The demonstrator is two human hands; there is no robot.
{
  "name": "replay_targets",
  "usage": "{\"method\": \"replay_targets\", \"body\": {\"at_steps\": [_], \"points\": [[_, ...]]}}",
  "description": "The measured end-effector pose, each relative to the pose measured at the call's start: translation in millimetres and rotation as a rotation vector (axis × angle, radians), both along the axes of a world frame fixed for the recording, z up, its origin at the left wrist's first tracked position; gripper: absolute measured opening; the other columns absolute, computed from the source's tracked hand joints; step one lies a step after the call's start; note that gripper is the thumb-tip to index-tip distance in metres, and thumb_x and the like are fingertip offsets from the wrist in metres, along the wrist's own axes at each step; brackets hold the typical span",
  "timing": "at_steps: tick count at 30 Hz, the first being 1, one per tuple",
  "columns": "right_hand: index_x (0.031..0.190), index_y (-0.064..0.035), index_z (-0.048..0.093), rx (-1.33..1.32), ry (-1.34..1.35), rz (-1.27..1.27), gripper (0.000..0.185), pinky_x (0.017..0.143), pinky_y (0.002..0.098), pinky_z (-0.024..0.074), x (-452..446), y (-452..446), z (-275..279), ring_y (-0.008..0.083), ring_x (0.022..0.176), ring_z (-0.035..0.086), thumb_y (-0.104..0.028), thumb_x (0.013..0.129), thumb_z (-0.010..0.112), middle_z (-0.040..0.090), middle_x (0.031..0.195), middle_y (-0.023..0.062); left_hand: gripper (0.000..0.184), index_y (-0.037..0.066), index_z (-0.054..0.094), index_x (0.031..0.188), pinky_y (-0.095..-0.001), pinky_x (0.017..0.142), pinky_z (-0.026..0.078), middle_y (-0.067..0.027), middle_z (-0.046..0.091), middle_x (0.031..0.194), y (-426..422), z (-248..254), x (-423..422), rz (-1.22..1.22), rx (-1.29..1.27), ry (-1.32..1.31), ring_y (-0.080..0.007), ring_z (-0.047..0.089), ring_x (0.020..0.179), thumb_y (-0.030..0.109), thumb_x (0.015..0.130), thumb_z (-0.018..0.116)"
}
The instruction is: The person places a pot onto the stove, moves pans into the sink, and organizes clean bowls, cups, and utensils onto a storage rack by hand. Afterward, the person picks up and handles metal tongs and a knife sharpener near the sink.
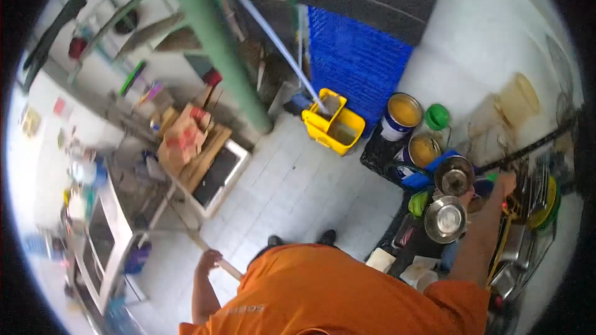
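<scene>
Orange shirt [335,285] fills the foreground; open tiled floor [292,189] stretches ahead, edged by a cluttered counter [406,254] at right. Left arm lowered, the left hand [210,260] is part-curled at a pale pole [229,268] slanting from ahead-left toward the shirt; whether it grips is unclear. Right arm reaches forward, right hand [506,183] beside metal bowls [446,218], opening and hold indistinct.

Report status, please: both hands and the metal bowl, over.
Left hand by wooden bar, grip unclear. Right hand near plates, grip unclear. Metal bowl beside right forearm. Dark bar close.
</scene>
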State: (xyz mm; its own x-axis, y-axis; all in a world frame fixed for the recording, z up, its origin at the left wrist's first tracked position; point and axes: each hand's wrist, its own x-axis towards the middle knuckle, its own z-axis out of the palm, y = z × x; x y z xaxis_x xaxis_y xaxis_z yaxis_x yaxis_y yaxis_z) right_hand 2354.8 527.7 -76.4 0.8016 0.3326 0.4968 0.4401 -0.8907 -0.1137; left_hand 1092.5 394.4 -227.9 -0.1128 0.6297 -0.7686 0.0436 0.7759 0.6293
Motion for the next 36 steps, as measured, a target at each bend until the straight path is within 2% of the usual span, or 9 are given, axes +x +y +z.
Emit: {"method": "replay_targets", "body": {"at_steps": [2, 8, 10, 13, 15, 18, 22, 28, 36], "points": [[0.121, -0.0004, 0.068, -0.178, 0.209, -0.187, 0.041, 0.067, 0.0417, 0.0621, -46.9, 5.2, 42.5, 0.0309, 0.087, 0.073, -0.033, 0.094, 0.069, 0.073, 0.104, 0.0208, 0.028, 0.015, 0.059, 0.12, -0.0478, 0.082, 0.052, -0.0093, 0.071, 0.115, -32.2, 27.2, 14.3, 0.018, -0.018, 0.122, -0.0252, 0.068, 0.102, 0.03, 0.097, 0.059], [0.136, 0.0013, 0.053, -0.006, 0.265, -0.199, 0.06, 0.074, 0.0471, 0.062, -112.9, 4.5, 81.7, 0.0345, 0.094, 0.07, -0.039, 0.095, 0.068, 0.066, 0.118, 0.0256, 0.025, 0.014, 0.059, 0.12, -0.0475, 0.075, 0.054, -0.0094, 0.072, 0.109, -159.3, 14.1, 0.6, 0.153, -0.331, 0.227, -0.0241, 0.069, 0.096, 0.024, 0.098, 0.053], [0.139, 0.0, 0.051, 0.063, 0.186, -0.277, 0.061, 0.085, 0.0498, 0.0589, -213.6, 22.6, 122.1, 0.0368, 0.105, 0.067, -0.039, 0.095, 0.068, 0.062, 0.127, 0.0274, 0.028, 0.013, 0.057, 0.123, -0.0477, 0.076, 0.054, -0.0106, 0.071, 0.113, -207.1, 24.4, 4.5, -0.213, -0.225, 0.339, -0.0267, 0.069, 0.099, 0.024, 0.099, 0.05], [0.142, -0.0028, 0.05, -0.177, -0.426, 0.033, 0.064, 0.102, 0.0517, 0.0473, -254.1, 27.1, 51.9, 0.0408, 0.121, 0.058, -0.034, 0.091, 0.071, 0.055, 0.137, 0.0299, 0.027, 0.015, 0.06, 0.121, -0.0481, 0.077, 0.054, -0.0088, 0.071, 0.113, -281.9, 9.4, 6.2, -0.221, -0.291, 0.304, -0.0262, 0.068, 0.1, 0.025, 0.097, 0.054], [0.14, -0.0023, 0.052, 0.103, 0.163, 0.409, 0.064, 0.109, 0.0504, 0.0394, -442.7, 62.8, -3.4, 0.0427, 0.127, 0.053, -0.028, 0.087, 0.075, 0.057, 0.135, 0.0282, 0.027, 0.016, 0.061, 0.121, -0.0484, 0.078, 0.053, -0.0077, 0.071, 0.113, -328.2, -10.1, 0.2, -0.042, -0.399, 0.177, -0.0259, 0.068, 0.1, 0.025, 0.096, 0.057], [0.128, 0.0015, 0.059, -0.085, 0.708, 1.073, 0.053, 0.103, 0.0498, 0.0454, -607.1, 70.6, -113.5, 0.0427, 0.12, 0.059, -0.022, 0.084, 0.077, 0.064, 0.124, 0.0248, 0.026, 0.018, 0.064, 0.119, -0.0489, 0.079, 0.053, -0.006, 0.072, 0.113, -353.4, -59.4, -23.3, 0.287, -0.554, -0.071, -0.0255, 0.068, 0.1, 0.025, 0.094, 0.062], [0.116, -0.002, 0.065, -0.335, 0.825, 1.337, 0.04, 0.078, 0.0425, 0.0561, -787.9, 49.4, -169.4, 0.0313, 0.089, 0.071, -0.016, 0.082, 0.079, 0.072, 0.095, 0.0162, 0.027, 0.014, 0.064, 0.118, -0.0416, 0.069, 0.054, -0.0056, 0.072, 0.106, -298.6, -61.5, -64.4, 0.388, -0.35, 0.145, -0.0203, 0.069, 0.091, 0.025, 0.094, 0.059], [0.113, -0.0004, 0.067, -0.694, 1.046, 1.297, 0.041, 0.074, 0.0412, 0.0567, -872.2, 71.4, -183.9, 0.0296, 0.084, 0.072, -0.021, 0.081, 0.081, 0.074, 0.094, 0.0164, 0.029, 0.011, 0.057, 0.124, -0.0444, 0.083, 0.054, -0.0098, 0.071, 0.117, -251.8, -45.5, -117.3, 0.732, -0.001, 0.078, -0.0238, 0.069, 0.103, 0.021, 0.097, 0.059], [0.112, -0.0005, 0.063, -1.021, 1.199, 0.988, 0.028, 0.055, 0.0354, 0.0534, -901.7, 81.3, -159.4, 0.0223, 0.065, 0.069, -0.015, 0.09, 0.072, 0.07, 0.085, 0.013, 0.028, 0.012, 0.058, 0.12, -0.0403, 0.081, 0.051, -0.0085, 0.071, 0.115, -207.7, -74.3, -157.3, 0.895, -0.1, -0.028, -0.0227, 0.069, 0.102, 0.021, 0.095, 0.063]]}}
